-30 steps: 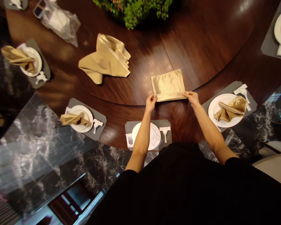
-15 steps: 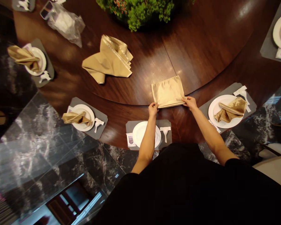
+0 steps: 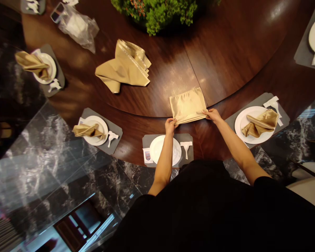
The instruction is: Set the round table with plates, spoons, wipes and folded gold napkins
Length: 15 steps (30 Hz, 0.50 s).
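A gold cloth napkin, folded into a layered rectangle, lies across the rim of the raised round tabletop. My left hand pinches its near left corner. At the near right corner, my right hand grips the edge between thumb and fingers. Below my left hand, partly covered by my forearm, a white plate rests on a grey placemat. A pile of loosely folded gold napkins lies on the raised top to the left.
Neighbouring plates at left and right hold folded napkins. White spoon-shaped pieces lie beside plates. A clear plastic bag is at the far left, and a green plant centrepiece stands at the back.
Both hands, still gripping the folded napkin, have drawn it slightly toward me. The whole view has shifted a little.
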Tool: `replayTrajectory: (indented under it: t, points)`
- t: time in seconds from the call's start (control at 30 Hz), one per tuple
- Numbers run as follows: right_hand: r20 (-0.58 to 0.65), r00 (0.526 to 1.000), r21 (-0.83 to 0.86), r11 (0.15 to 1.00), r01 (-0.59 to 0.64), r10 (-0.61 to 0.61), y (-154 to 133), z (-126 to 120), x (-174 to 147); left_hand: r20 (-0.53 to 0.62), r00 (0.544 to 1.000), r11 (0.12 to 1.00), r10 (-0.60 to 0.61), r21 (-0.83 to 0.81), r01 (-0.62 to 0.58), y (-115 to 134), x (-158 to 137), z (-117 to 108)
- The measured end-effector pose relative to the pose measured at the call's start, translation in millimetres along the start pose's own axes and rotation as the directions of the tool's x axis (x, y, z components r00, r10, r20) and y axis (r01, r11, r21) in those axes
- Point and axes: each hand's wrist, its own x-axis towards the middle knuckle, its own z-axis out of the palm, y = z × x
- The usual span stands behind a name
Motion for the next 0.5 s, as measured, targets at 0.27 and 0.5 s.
replayTrajectory:
  t: [0.27,0.5]
  points:
    - [0.307,0.951,-0.088,0.996,-0.006,0.033,-12,-26,-20,0.195,0.958,0.963,-0.209,0.210,0.167,19,-15,-24]
    - [0.269,0.732,-0.180,0.714,0.676,-0.625,-40,-63,-86,0.171,0.798,0.761,0.579,0.237,-0.603,60,-75,-48]
